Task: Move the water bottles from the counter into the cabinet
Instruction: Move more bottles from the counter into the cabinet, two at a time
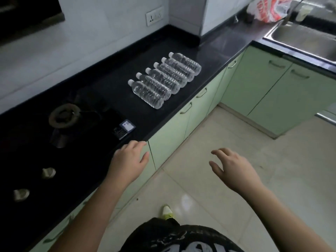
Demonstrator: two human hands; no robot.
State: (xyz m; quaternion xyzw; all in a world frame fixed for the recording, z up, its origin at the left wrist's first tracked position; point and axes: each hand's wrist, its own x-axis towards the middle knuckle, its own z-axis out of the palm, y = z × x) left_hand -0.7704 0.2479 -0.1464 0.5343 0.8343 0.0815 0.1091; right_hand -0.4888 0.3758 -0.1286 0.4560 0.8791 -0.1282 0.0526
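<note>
**Water bottles in a row on the counter, both hands free**

Water bottles (164, 80): six clear ones with white caps, lying on their sides, side by side and touching, caps toward the wall. They sit on the black counter (214, 57), above the pale green cabinet (190, 113) doors, all of which are closed.

Left hand (130, 160): holds nothing, fingers loosely bent, fingertips at the front edge of the counter beside the hob (54, 135). Whether they touch the edge cannot be told.

Right hand (231, 169): holds nothing, fingers spread and relaxed, out over the tiled floor (236, 139), well apart from the bottles.

Elsewhere: a small dark box (124, 128) lies on the counter between the hob and the bottles. A steel sink (307, 37) is set in the far run of counter, with a red and white bag (269, 9) behind it. A wall socket (154, 16) sits above the counter
</note>
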